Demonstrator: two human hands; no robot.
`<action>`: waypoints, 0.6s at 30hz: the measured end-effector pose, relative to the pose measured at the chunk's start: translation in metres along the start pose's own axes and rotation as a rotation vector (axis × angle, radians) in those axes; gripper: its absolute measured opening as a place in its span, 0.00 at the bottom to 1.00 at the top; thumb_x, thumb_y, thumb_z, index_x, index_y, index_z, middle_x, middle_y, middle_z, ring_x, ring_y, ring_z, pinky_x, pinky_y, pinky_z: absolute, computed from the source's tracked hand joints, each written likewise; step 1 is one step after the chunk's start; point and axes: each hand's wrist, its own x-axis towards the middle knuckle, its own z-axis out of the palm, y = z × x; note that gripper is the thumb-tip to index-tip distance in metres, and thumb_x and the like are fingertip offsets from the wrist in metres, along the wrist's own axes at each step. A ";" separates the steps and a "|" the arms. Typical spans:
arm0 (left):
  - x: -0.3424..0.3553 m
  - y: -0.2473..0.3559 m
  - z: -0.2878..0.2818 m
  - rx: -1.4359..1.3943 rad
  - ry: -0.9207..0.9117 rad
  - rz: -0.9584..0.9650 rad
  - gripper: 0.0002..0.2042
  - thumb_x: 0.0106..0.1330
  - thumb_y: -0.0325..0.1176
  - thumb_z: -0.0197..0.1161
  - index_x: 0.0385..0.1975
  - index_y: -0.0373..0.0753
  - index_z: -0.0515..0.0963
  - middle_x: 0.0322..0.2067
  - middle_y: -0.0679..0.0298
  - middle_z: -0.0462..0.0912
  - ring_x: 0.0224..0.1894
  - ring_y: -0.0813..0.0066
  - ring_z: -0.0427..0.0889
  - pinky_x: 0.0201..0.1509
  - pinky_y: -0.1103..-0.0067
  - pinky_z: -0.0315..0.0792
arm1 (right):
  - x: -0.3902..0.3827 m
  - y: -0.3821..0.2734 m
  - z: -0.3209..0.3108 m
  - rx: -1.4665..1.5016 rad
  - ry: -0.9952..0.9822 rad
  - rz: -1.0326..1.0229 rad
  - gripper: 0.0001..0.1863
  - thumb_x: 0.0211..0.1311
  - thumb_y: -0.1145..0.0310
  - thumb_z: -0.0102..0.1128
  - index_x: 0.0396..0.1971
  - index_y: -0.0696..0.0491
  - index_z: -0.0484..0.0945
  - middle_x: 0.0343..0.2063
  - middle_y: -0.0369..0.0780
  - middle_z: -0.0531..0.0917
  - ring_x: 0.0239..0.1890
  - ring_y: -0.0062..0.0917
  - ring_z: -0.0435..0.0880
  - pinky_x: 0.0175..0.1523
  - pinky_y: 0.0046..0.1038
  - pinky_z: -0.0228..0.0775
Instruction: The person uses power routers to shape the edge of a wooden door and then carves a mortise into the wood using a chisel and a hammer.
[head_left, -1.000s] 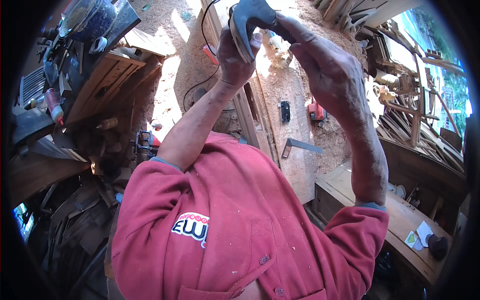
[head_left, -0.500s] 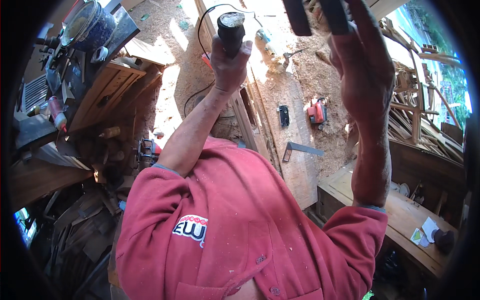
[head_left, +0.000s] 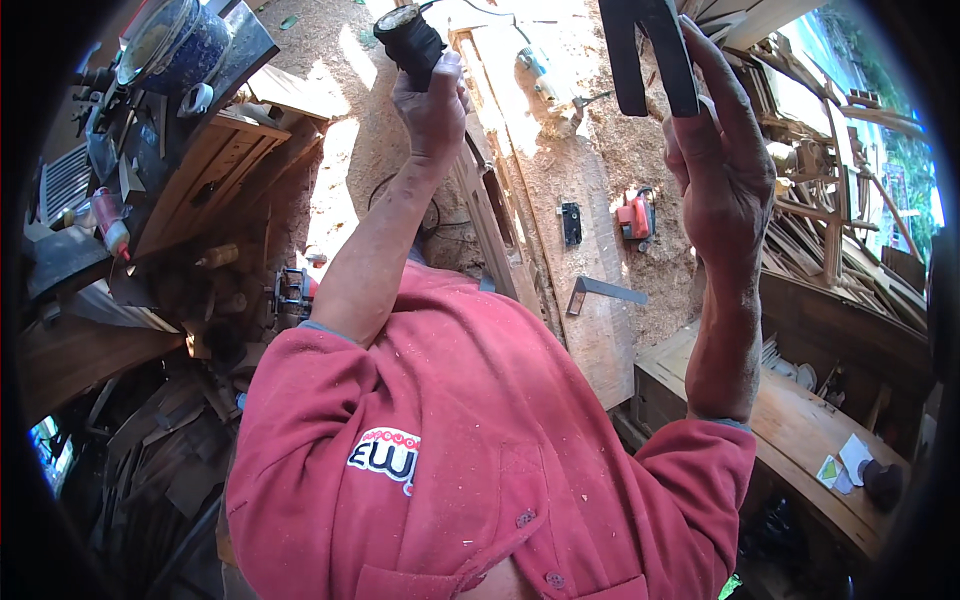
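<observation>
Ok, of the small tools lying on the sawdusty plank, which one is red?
The red power tool at the plank's right edge, below the right hand. The black block beside it and the grey metal square lower down aren't red.

Sawdust-covered floor (head_left: 640,150), sunlit; wooden bench (head_left: 800,430) right; possibly shelving (head_left: 200,190) left.

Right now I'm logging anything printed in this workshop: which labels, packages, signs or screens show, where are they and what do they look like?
Shirt logo: on the red shirt's chest, a curved patch, white letters with dark outline and red trim.
Paper slips: on the wooden bench at lower right, small flat pieces, white, one with a green corner.
Bottle: on the cluttered shelf at left, red with a white cap; any label too small to tell.
No signs or screens visible.
</observation>
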 end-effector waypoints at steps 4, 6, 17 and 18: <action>-0.011 -0.009 -0.004 0.117 -0.081 0.057 0.08 0.64 0.35 0.68 0.33 0.38 0.78 0.22 0.73 0.78 0.23 0.88 0.75 0.28 0.86 0.70 | 0.020 -0.004 -0.002 -0.044 0.021 -0.229 0.24 0.75 0.68 0.51 0.66 0.61 0.66 0.57 0.45 0.80 0.60 0.31 0.77 0.65 0.32 0.67; -0.020 -0.011 0.003 0.204 -0.092 0.205 0.09 0.64 0.33 0.69 0.36 0.36 0.78 0.29 0.72 0.82 0.29 0.87 0.78 0.35 0.84 0.73 | 0.027 -0.014 0.002 0.077 0.047 -0.236 0.25 0.75 0.68 0.52 0.67 0.61 0.65 0.57 0.45 0.79 0.63 0.31 0.75 0.67 0.33 0.64; -0.036 -0.014 0.001 0.216 -0.098 0.299 0.10 0.63 0.32 0.69 0.39 0.36 0.79 0.28 0.69 0.81 0.23 0.84 0.75 0.25 0.84 0.70 | 0.018 -0.022 0.006 -0.311 -0.144 -0.320 0.21 0.73 0.66 0.56 0.64 0.46 0.73 0.29 0.32 0.82 0.23 0.12 0.71 0.26 0.21 0.64; -0.031 -0.012 -0.004 0.190 -0.045 0.225 0.08 0.63 0.32 0.68 0.36 0.36 0.78 0.25 0.70 0.79 0.20 0.84 0.72 0.22 0.83 0.67 | 0.015 -0.029 0.003 -0.169 -0.032 -0.169 0.22 0.73 0.66 0.55 0.65 0.48 0.71 0.28 0.31 0.79 0.23 0.12 0.69 0.26 0.19 0.60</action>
